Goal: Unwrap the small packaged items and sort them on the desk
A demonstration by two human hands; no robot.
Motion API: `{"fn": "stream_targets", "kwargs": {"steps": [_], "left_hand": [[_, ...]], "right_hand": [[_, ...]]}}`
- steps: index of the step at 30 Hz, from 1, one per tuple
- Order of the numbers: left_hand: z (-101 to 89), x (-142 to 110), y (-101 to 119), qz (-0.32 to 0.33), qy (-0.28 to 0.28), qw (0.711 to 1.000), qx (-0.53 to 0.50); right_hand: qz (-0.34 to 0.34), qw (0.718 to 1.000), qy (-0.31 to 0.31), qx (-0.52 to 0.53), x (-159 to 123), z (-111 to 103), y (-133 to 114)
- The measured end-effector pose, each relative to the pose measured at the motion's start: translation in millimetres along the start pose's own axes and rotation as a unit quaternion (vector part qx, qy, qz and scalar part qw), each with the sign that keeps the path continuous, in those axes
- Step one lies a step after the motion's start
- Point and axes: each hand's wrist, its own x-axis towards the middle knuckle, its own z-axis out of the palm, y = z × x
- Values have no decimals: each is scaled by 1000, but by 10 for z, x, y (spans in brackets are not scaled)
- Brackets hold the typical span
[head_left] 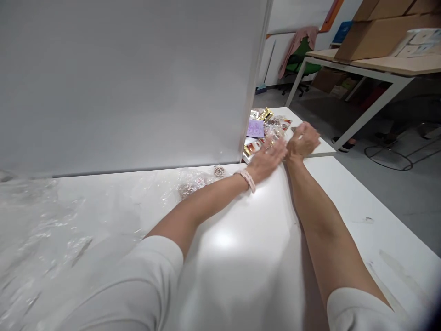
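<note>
My left hand (267,160) reaches forward, fingers stretched out and slightly blurred, against the near side of a pile of wrapped packets (275,126). The pile has shiny gold, clear and red-and-white wrappers. A purple printed card (255,128) lies among them. My right hand (303,140) is just right of the pile, bent at the wrist. Its fingers look partly curled but are smeared by motion, and whether they hold anything is hidden. A clear plastic bag with brown contents (193,186) lies left of my left forearm, beside a small round brown-and-white item (219,171).
A tall grey-white panel (138,87) stands along the back of the white table (241,257). Crumpled clear plastic (37,239) covers the table's left side. At the right are another table (361,64) with cardboard boxes (379,34), a green chair (305,57) and a person's shoe (345,145).
</note>
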Motion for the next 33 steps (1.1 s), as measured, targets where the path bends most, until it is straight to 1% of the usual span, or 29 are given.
{"fn": "stream_targets", "kwargs": {"steps": [1,2,3,4,5,6,7,8,9,10,11,12,13,14,16,18,19,21,23,26,28,30,32,33], "left_hand": [[-132,-200,167,50,-6,999,20],[-280,-435,325,87,-4,996,33],[-437,-697,458,106,-12,994,40],[-595,-973,550,109,-29,993,42],[-746,-1252,593,97,-49,993,38],[-882,-1522,582,64,-67,995,29],[-996,-1771,520,14,-76,997,24],[-1084,-1992,416,-56,-74,995,23],[-1143,-2180,284,-141,-65,988,24],[-1171,-2333,140,-225,-57,972,21],[-1172,-2450,0,-302,-59,952,8],[-1149,-2535,-123,-356,-72,932,-19],[-1112,-2590,-220,-387,-91,916,-51],[-1068,-2620,-287,-401,-106,906,-81],[-991,-2634,-334,-398,-124,901,-122],[-966,-2636,-287,-392,-125,901,-135],[-977,-2651,-236,-389,-130,901,-141],[-1041,-2728,-91,-380,-143,901,-150],[-1146,-2875,109,-373,-157,901,-158],[-1342,-3188,473,-358,-166,902,-176],[-1479,-3422,712,-333,-146,911,-192],[-1608,-3647,909,-308,-110,921,-214],[-1725,-3842,1047,-300,-75,917,-252],[-1780,-3923,1093,-308,-61,907,-281]], "right_hand": [[7,999,47,0,-32,-62,-17],[3,997,80,7,-87,-128,-39],[-11,995,101,18,-170,-198,-68],[-36,993,111,31,-284,-268,-104],[-70,991,109,44,-428,-338,-147],[-112,988,92,58,-597,-406,-197],[-163,982,57,73,-784,-471,-254],[-227,969,7,92,-978,-531,-320],[-296,947,-54,113,-1167,-586,-398],[-361,916,-117,131,-1343,-631,-488],[-407,886,-169,145,-1498,-666,-593],[-430,864,-209,156,-1633,-686,-711],[-435,853,-239,163,-1749,-690,-840],[-426,849,-264,168,-1852,-681,-975],[-397,846,-312,170,-2044,-639,-1233],[-379,838,-356,163,-2242,-612,-1435],[-371,838,-366,161,-2345,-621,-1505],[-354,845,-364,168,-2556,-705,-1578],[-353,845,-359,179,-2764,-886,-1576],[-369,841,-358,170,-3065,-1303,-1491],[-384,835,-362,154,-3255,-1633,-1408],[-393,827,-374,144,-3435,-1959,-1317],[-380,825,-394,143,-3604,-2247,-1230],[-363,827,-404,144,-3682,-2368,-1196]]}}
